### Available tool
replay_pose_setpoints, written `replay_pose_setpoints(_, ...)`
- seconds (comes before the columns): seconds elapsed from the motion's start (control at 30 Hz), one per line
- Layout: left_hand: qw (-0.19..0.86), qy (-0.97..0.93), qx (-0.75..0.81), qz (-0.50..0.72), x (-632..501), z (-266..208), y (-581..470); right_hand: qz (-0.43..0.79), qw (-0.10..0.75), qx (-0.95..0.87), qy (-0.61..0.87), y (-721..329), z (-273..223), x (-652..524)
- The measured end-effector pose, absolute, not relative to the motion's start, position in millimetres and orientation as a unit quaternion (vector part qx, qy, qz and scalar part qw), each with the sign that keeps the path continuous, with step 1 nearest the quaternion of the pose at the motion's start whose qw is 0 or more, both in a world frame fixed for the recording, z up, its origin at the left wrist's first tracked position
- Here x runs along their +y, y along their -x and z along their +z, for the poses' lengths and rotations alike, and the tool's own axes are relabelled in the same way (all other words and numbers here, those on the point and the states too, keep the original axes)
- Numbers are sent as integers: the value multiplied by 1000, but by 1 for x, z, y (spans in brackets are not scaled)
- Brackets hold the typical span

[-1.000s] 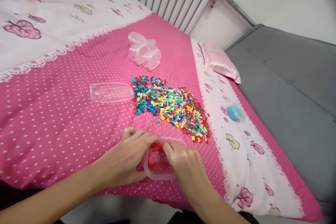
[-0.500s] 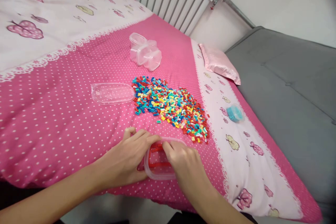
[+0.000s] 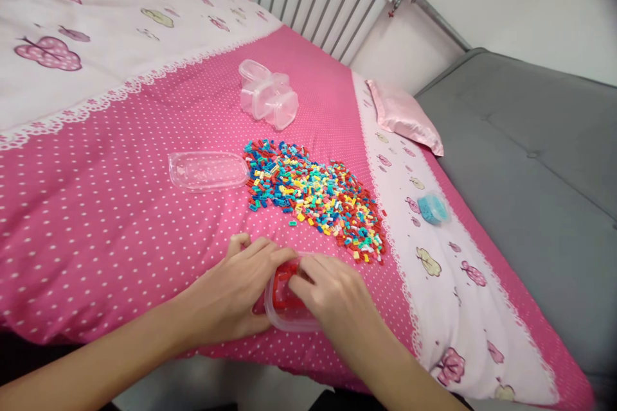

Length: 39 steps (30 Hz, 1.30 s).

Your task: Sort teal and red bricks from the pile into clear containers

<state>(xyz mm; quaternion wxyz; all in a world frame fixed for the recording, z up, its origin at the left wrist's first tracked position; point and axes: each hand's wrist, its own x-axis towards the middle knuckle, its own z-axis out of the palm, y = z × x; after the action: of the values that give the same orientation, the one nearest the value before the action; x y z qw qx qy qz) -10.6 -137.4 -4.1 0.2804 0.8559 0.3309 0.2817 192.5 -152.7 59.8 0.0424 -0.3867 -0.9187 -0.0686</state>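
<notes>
A clear plastic container [image 3: 270, 320] sits at the bed's near edge. Inside it lies a red outline of toy bricks [image 3: 278, 295], seemingly joined end to end. My left hand [image 3: 243, 286] grips the container's left side, thumb low and fingers over the far rim. Reaching in from the right, my right hand [image 3: 332, 295] has its fingers pinched together at the red bricks; its fingertips are partly hidden. A wide heap of small toy bricks [image 3: 315, 192], in red, blue, yellow, teal and white, lies just beyond both hands.
A clear lid [image 3: 208, 171] lies left of the heap. Farther back, several clear containers [image 3: 267, 95] stand grouped. A small tub with blue contents [image 3: 432, 209] rests at the right, near a pink pillow [image 3: 405, 115] and a grey headboard [image 3: 525, 160]. Everything lies on a pink dotted bedspread [image 3: 120, 218].
My right hand has shifted slightly left inside the container, its fingers drawn closer together over the red bricks. My left hand keeps its grip on the container.
</notes>
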Motion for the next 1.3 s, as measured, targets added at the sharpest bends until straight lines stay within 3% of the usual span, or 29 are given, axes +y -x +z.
replay_pose_setpoints(1.3,228,-876,337,261,-138,-13,15,-95,75,-891,438,-222,65,-155)
